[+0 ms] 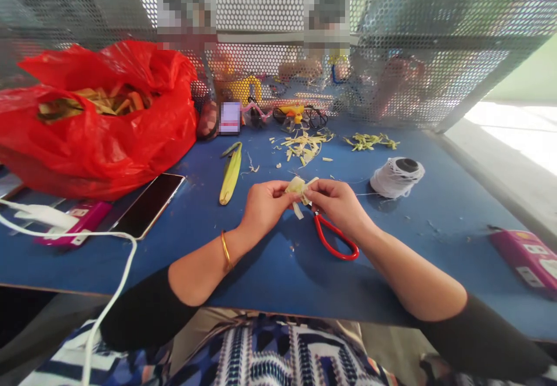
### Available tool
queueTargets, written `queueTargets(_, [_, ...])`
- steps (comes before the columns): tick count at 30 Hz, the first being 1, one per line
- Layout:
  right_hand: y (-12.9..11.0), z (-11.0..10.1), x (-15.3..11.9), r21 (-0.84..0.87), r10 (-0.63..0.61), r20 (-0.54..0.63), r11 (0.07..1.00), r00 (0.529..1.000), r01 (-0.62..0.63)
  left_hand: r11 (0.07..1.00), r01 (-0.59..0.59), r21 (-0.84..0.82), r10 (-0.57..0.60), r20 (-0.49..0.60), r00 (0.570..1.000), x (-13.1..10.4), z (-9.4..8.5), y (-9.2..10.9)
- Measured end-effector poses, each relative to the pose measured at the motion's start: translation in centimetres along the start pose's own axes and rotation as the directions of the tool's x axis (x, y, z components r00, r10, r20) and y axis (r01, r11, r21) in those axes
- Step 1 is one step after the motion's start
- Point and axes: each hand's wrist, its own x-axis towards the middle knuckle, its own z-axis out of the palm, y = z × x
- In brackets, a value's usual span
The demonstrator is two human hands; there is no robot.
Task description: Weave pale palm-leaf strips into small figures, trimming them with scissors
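Pale strips of corn husk (296,187) are pinched between my two hands above the middle of the blue table. My left hand (266,203) grips the husk from the left with thumb and fingers. From the right, my right hand (337,200) pinches the same piece. Just under my right hand lie scissors with red handles (333,244); their blades are mostly hidden. White thread runs rightward from near my right hand to a spool of white thread (394,178). A green-yellow husk piece (230,174) lies left of my hands.
Cut husk strips (304,147) and small knotted green pieces (369,141) lie beyond my hands. A red plastic bag (143,159) of husks stands left, behind a phone (150,206) and white cable (126,276). A perforated metal screen (270,8) closes the back; people sit beyond. A magenta box (526,255) lies right.
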Motion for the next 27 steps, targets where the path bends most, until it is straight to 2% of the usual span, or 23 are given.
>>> queueTargets(4, [0.2,-0.1,0.0,-0.131,0.015,0.003,0.991,1.0,-0.014,0.979,-0.088,0.184,0.084,0.028,0.996,-0.2,-0.2,-0.2])
queueTargets(8, [0.1,0.0,-0.3,-0.281,-0.044,-0.071,0.96,0.997,0.022,0.886,-0.194,0.422,0.196,0.039,0.98,-0.7,-0.4,-0.1])
queueTargets(10, [0.1,0.1,-0.3,-0.244,-0.046,-0.098,0.97,0.994,0.021,0.834,-0.233,0.499,0.238,0.055,0.97,-0.9,-0.4,0.1])
queueTargets(14, [0.3,0.2,-0.2,0.009,-0.015,-0.107,1.0,0.994,0.016,0.798,-0.264,0.542,0.255,0.092,0.962,-0.9,-0.5,0.1])
queueTargets(16, [0.3,0.0,0.0,0.081,-0.02,-0.074,0.996,0.997,0.026,0.777,-0.29,0.559,0.271,0.118,0.955,-0.9,-0.6,0.1])
queueTargets(22, [-0.2,-0.5,0.1,0.175,0.011,0.121,0.984,0.993,-0.032,0.664,-0.352,0.66,0.306,0.19,0.933,-0.9,-1.0,0.7])
queueTargets(24, [-0.4,-0.4,0.1,0.183,0.02,0.123,0.982,0.992,-0.042,0.637,-0.345,0.69,0.28,0.209,0.937,-0.9,-1.1,0.9])
queueTargets(27, [-0.3,-0.3,0.0,0.084,0.008,0.043,0.996,0.999,-0.011,0.629,-0.34,0.699,0.197,0.28,0.94,-0.8,-1.1,1.0])
